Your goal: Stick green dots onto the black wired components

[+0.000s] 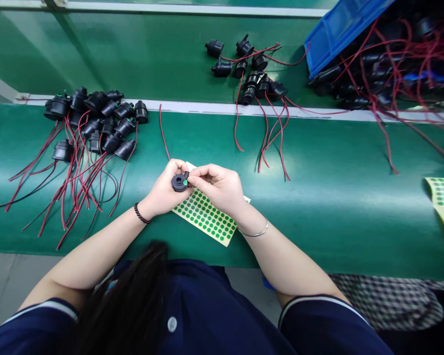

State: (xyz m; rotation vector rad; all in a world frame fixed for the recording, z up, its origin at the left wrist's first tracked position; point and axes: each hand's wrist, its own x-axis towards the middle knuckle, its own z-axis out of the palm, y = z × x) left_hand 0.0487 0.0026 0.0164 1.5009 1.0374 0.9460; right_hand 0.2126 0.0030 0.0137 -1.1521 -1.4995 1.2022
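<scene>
Pressing a green sticker (pixel 185 183) with pinched right hand (pixel 217 186) onto left hand (pixel 166 190)-gripped black part (pixel 179 182); finished pile (pixel 96 123) at ten o'clock, untouched parts (pixel 249 69) at one.

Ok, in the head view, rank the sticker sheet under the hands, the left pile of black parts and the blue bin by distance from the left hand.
1. Sticker sheet, just beneath left hand.
2. Left pile, up-left.
3. Blue bin, far upper right.

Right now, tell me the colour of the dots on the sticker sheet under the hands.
Green, on a pale yellow sticker sheet; the head view shows it.
</scene>
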